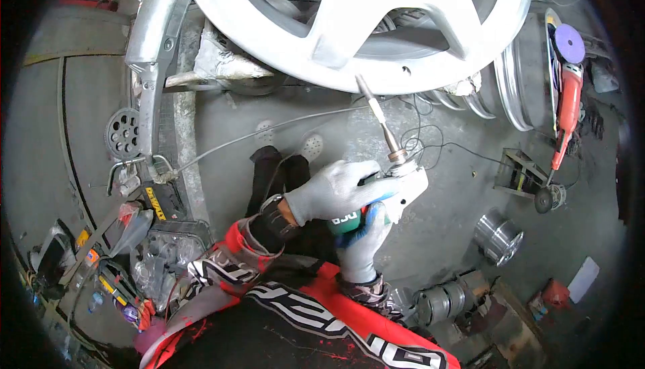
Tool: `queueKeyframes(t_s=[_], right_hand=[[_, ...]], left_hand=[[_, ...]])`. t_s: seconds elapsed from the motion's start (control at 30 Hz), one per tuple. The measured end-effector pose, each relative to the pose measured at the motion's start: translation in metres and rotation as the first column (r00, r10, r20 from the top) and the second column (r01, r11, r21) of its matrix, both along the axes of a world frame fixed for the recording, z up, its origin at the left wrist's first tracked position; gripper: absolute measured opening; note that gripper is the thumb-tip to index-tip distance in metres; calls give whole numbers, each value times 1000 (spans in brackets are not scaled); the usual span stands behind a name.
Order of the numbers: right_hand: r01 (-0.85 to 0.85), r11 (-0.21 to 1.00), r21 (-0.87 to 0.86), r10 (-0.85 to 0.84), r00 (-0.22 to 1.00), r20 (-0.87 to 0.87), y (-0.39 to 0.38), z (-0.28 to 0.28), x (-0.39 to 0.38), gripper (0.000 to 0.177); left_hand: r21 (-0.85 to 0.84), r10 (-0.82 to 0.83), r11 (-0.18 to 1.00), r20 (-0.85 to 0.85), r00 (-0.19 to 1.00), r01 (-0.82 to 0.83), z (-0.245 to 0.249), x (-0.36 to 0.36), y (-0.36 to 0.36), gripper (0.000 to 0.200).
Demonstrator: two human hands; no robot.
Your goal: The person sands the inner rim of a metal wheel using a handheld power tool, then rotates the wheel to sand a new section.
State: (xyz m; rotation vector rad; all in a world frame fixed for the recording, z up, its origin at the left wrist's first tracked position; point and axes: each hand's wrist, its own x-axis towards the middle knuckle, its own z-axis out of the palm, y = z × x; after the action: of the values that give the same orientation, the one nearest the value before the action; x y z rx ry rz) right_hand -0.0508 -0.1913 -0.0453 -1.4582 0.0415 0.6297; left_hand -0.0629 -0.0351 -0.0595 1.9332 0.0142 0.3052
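A green die grinder (345, 222) with a pale metal head is held in both my gloved hands below the wheel. My left hand (344, 188), in a grey glove, is closed over the upper part of its body. Lower down, my right hand (366, 245) wraps the body from the other side, partly hiding it. A long shaft (387, 134) sticks out of the tool, its tip overlapping the lower edge of a silver alloy wheel (336, 53). The wheel is propped in front of me, its spokes facing me.
A metal stand arm (151, 53) rises at left. A red polisher (569, 110) with a purple pad is at right, near more rims (514, 94). A loose rim (498, 237) sits on the floor. Cables (269, 124) cross the floor. A toolbox (163, 201) and bagged items lie at left.
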Motion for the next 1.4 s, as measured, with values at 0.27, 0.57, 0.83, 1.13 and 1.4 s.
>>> queueKeyframes(t_s=[0.27, 0.57, 0.83, 1.13, 1.4], right_hand=[[43, 999, 5, -43, 997, 57, 5, 5, 1, 44], [102, 994, -47, -99, 993, 66, 0, -4, -2, 45], [91, 996, 13, -90, 995, -45, 3, 5, 7, 67], [73, 995, -61, -75, 997, -23, 12, 16, 0, 56], [143, 989, -26, -145, 982, -124, 8, 6, 3, 48]], left_hand=[[-467, -76, 878, -348, 934, -102, 18, 6, 5, 28], [-451, -74, 890, -299, 951, -72, 23, 6, 9, 30], [-350, 2, 935, -140, 990, -51, 10, 10, 1, 28], [-333, -5, 942, -137, 991, -41, 13, 1, 4, 25], [-216, -14, 976, -223, 975, -35, 11, 1, 4, 26]])
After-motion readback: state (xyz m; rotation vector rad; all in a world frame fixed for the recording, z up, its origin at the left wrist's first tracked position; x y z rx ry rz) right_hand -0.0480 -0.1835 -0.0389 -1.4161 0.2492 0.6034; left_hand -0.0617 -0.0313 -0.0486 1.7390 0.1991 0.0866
